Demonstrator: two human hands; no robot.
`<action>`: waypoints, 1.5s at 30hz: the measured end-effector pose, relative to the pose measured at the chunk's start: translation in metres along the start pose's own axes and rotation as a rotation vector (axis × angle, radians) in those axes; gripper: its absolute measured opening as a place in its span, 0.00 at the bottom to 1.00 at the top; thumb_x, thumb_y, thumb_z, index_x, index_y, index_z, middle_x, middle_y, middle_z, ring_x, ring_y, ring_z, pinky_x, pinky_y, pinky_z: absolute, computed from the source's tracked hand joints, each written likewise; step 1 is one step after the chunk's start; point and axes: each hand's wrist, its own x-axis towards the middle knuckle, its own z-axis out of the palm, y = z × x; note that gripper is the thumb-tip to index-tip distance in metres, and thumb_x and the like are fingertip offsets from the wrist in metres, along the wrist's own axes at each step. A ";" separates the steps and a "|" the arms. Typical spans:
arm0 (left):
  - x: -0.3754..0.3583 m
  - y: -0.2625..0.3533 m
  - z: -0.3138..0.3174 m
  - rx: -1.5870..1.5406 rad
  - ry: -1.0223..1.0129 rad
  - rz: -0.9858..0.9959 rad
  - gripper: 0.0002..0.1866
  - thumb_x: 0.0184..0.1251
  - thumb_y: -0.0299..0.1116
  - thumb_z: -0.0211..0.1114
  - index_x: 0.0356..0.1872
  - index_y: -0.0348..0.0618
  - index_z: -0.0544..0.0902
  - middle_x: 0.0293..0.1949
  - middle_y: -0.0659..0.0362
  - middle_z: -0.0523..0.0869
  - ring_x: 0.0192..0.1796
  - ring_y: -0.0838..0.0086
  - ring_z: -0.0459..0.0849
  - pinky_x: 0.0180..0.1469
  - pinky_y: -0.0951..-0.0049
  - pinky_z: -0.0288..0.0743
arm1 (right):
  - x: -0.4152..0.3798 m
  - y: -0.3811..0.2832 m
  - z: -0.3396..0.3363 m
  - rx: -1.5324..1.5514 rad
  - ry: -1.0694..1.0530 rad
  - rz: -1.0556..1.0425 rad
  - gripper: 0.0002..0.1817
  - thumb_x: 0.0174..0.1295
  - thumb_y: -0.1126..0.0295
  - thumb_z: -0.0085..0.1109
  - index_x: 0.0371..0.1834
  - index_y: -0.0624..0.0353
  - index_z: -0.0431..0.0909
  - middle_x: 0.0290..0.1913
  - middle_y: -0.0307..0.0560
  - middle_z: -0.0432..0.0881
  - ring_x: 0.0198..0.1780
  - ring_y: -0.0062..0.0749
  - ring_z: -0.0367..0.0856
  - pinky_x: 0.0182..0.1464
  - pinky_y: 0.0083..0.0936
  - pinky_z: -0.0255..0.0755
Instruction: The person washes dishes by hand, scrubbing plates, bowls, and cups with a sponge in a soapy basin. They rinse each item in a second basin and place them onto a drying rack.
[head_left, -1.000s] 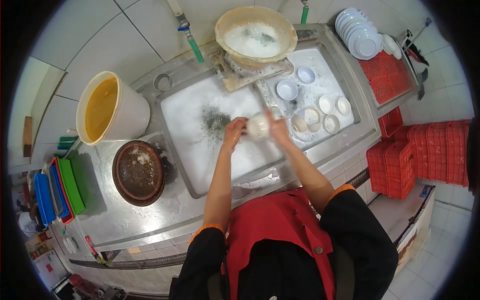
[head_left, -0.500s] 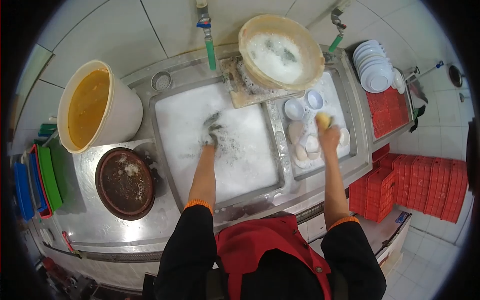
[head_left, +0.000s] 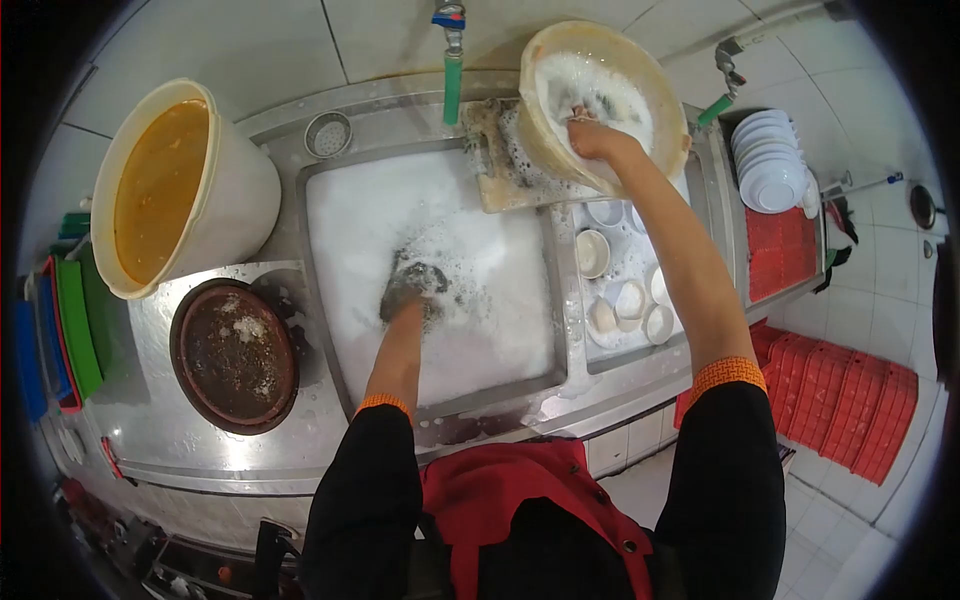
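Observation:
My left hand (head_left: pixel 408 298) is sunk in the thick white suds of the left sink (head_left: pixel 560 345), its fingers hidden under dark water and foam. Over on the right, my right hand (head_left: pixel 592 138) reaches down into a large cream basin (head_left: pixel 668 150) of soapy water. Its fingertips are lost in the foam, and I cannot make out whether it holds anything. The basin rests on a dirty board (head_left: pixel 490 185) laid across the sinks. Below my right forearm, several small white bowls, including an upright bowl (head_left: pixel 592 254), sit in the sudsy right sink (head_left: pixel 640 355).
A tall white bucket (head_left: pixel 240 190) of orange-brown liquid and a round brown dish (head_left: pixel 235 355) stand on the left counter. Green-ended taps (head_left: pixel 453 85) hang over the sinks. Stacked white plates (head_left: pixel 770 165) sit on a red crate (head_left: pixel 780 250) at the right, above more red crates (head_left: pixel 845 400).
My right hand has moved from the bowls in the right sink up into the cream basin; the yellow sponge it held no longer shows. My left hand stays in the suds. The view has shifted slightly.

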 end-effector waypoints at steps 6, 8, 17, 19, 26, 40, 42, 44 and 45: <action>-0.019 -0.048 0.017 -0.029 -0.066 -0.068 0.27 0.65 0.46 0.50 0.58 0.36 0.68 0.44 0.53 0.79 0.42 0.70 0.80 0.45 0.68 0.75 | -0.010 -0.032 -0.060 0.061 -0.555 0.102 0.17 0.46 0.77 0.47 0.42 0.71 0.75 0.45 0.65 0.77 0.47 0.51 0.78 0.48 0.37 0.71; -0.020 -0.055 0.018 -0.021 -0.084 -0.086 0.27 0.65 0.47 0.50 0.58 0.36 0.68 0.43 0.53 0.79 0.42 0.70 0.80 0.45 0.68 0.75 | -0.008 -0.030 -0.059 0.026 -0.501 0.082 0.17 0.44 0.79 0.48 0.39 0.69 0.77 0.43 0.65 0.78 0.45 0.52 0.78 0.47 0.38 0.71; -0.019 -0.058 -0.011 0.002 -0.158 -0.136 0.29 0.64 0.49 0.52 0.57 0.35 0.68 0.42 0.52 0.79 0.41 0.70 0.80 0.44 0.68 0.75 | -0.008 -0.027 -0.056 -0.078 -0.528 0.168 0.17 0.46 0.74 0.49 0.40 0.63 0.79 0.47 0.59 0.78 0.49 0.48 0.77 0.50 0.37 0.69; -0.044 -0.076 -0.004 0.007 -0.212 -0.167 0.29 0.63 0.49 0.53 0.57 0.35 0.69 0.42 0.52 0.79 0.40 0.70 0.80 0.44 0.68 0.75 | -0.011 -0.020 -0.049 -0.007 -0.276 0.128 0.19 0.46 0.74 0.49 0.44 0.64 0.77 0.49 0.60 0.77 0.51 0.49 0.75 0.53 0.36 0.68; -0.125 -0.069 -0.031 -0.521 0.142 -0.224 0.30 0.63 0.51 0.54 0.56 0.34 0.69 0.41 0.52 0.79 0.40 0.70 0.80 0.43 0.68 0.74 | -0.072 -0.042 -0.123 0.237 0.640 0.283 0.26 0.54 0.57 0.54 0.57 0.54 0.69 0.53 0.51 0.75 0.56 0.45 0.71 0.59 0.35 0.63; -0.147 0.087 -0.091 -2.252 0.278 0.365 0.21 0.63 0.48 0.47 0.46 0.43 0.74 0.42 0.57 0.80 0.46 0.64 0.79 0.50 0.62 0.73 | -0.184 -0.277 -0.037 1.580 0.279 0.490 0.25 0.51 0.49 0.63 0.39 0.62 0.80 0.37 0.49 0.82 0.39 0.32 0.80 0.44 0.26 0.71; -0.143 0.090 -0.081 -2.246 0.205 0.282 0.20 0.64 0.44 0.42 0.44 0.42 0.76 0.41 0.56 0.81 0.45 0.65 0.80 0.50 0.62 0.73 | -0.198 -0.273 -0.055 1.633 0.239 0.574 0.29 0.50 0.48 0.64 0.40 0.67 0.78 0.38 0.51 0.81 0.41 0.31 0.79 0.44 0.26 0.72; -0.133 0.085 -0.068 -2.166 0.122 0.318 0.19 0.65 0.43 0.42 0.44 0.41 0.75 0.42 0.56 0.82 0.45 0.65 0.80 0.50 0.62 0.73 | -0.198 -0.273 -0.033 1.643 0.274 0.587 0.36 0.50 0.43 0.61 0.36 0.76 0.75 0.38 0.58 0.80 0.40 0.35 0.79 0.43 0.26 0.72; -0.128 0.088 -0.063 -2.109 0.071 0.352 0.19 0.65 0.42 0.41 0.44 0.41 0.75 0.42 0.56 0.82 0.46 0.65 0.80 0.51 0.63 0.73 | -0.199 -0.266 -0.023 1.635 0.298 0.602 0.36 0.50 0.43 0.61 0.36 0.76 0.75 0.38 0.58 0.80 0.40 0.35 0.79 0.43 0.26 0.72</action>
